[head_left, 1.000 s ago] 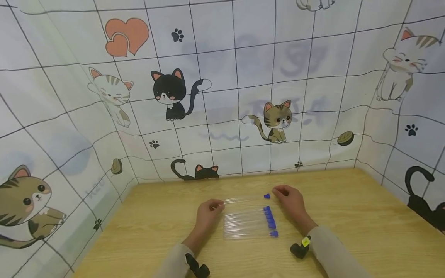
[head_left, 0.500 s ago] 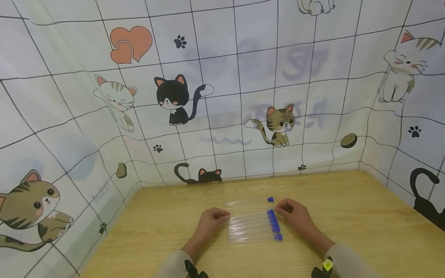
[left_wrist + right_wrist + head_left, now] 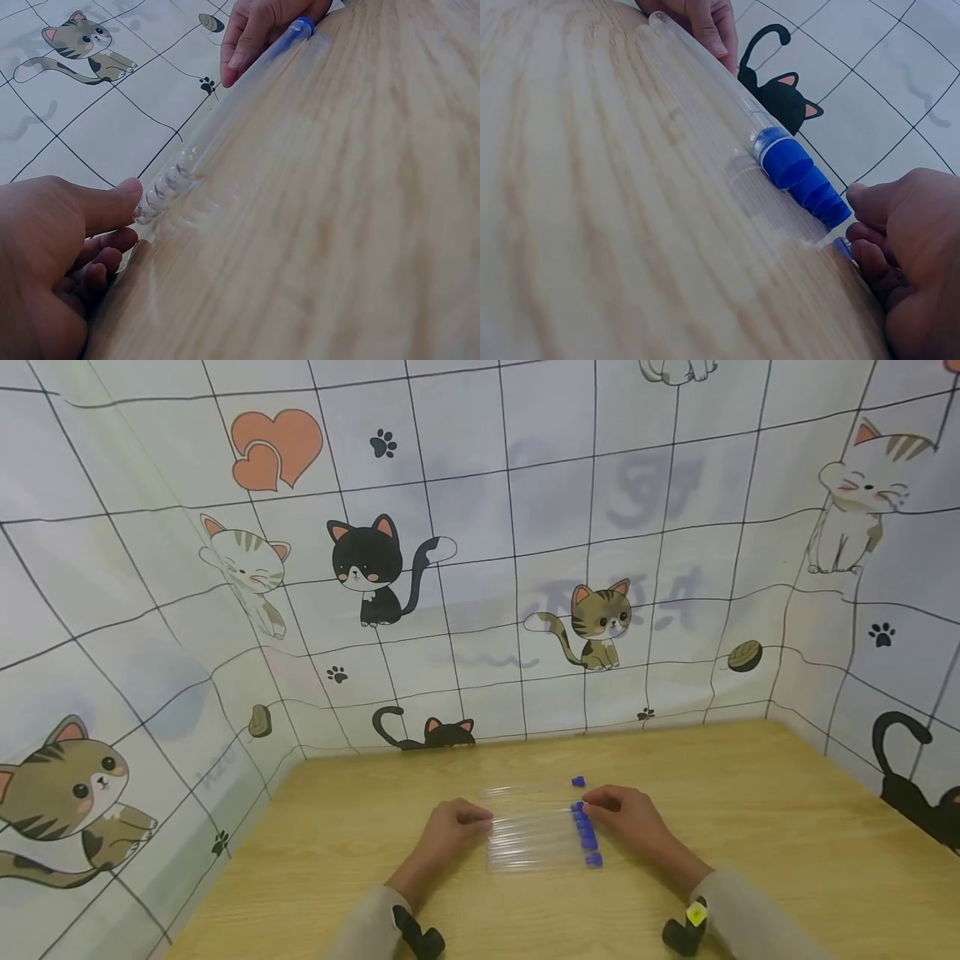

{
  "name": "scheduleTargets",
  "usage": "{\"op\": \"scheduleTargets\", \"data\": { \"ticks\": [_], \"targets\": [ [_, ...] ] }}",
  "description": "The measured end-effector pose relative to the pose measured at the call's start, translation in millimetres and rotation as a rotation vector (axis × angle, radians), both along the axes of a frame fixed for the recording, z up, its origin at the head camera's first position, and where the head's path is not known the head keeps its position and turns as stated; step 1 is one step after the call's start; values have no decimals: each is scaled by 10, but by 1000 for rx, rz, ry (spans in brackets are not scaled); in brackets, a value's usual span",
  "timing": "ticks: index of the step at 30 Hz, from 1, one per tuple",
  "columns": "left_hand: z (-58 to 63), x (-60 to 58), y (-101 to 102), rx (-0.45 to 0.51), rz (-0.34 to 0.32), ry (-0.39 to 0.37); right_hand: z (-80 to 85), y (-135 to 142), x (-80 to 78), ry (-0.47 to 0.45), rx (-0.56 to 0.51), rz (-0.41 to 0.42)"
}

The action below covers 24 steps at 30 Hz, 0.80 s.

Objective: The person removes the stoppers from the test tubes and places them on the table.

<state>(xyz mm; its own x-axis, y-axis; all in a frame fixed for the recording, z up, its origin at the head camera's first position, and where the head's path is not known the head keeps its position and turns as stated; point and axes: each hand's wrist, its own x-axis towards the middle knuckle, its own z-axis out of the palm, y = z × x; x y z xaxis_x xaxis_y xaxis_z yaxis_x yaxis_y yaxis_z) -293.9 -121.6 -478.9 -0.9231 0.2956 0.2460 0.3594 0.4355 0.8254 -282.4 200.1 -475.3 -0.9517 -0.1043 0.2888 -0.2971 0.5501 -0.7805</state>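
Several clear test tubes (image 3: 525, 847) with blue caps lie side by side on the table, caps to the right. One more capped tube (image 3: 513, 790) lies apart, just beyond the row. My left hand (image 3: 448, 837) pinches the rounded end of the row's far tube; in the left wrist view my thumb is against the clear tube ends (image 3: 161, 191). At the other end my right hand (image 3: 636, 822) has thumb and finger on that tube's blue cap (image 3: 577, 807). The right wrist view shows a line of blue caps (image 3: 787, 161); my fingers partly hide the farthest.
The wooden table (image 3: 360, 793) meets a cloth backdrop (image 3: 480, 527) printed with cats and grid lines at the back and both sides. At the row's near end one blue cap (image 3: 593, 860) stands slightly apart from the others.
Both hands have come nearer from the separate far tube to the row. The right fingertips have moved from beside the separate tube's cap onto the row's far cap.
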Motion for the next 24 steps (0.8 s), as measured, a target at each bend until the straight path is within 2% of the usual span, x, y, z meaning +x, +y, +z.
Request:
{"op": "scheduleTargets", "data": {
  "ticks": [4, 10, 18, 24],
  "targets": [
    [34, -29, -16, -34, -6, 11, 28, 17, -20, 15, 15, 37],
    [76, -39, -33, -82, -26, 40, 47, 32, -45, 15, 44, 39],
    [64, -27, -19, -74, -1, 54, 82, 39, -65, -12, 37, 20],
    [21, -32, 1, -38, 14, 30, 89, 58, -130, -85, 13, 17]
  ]
}}
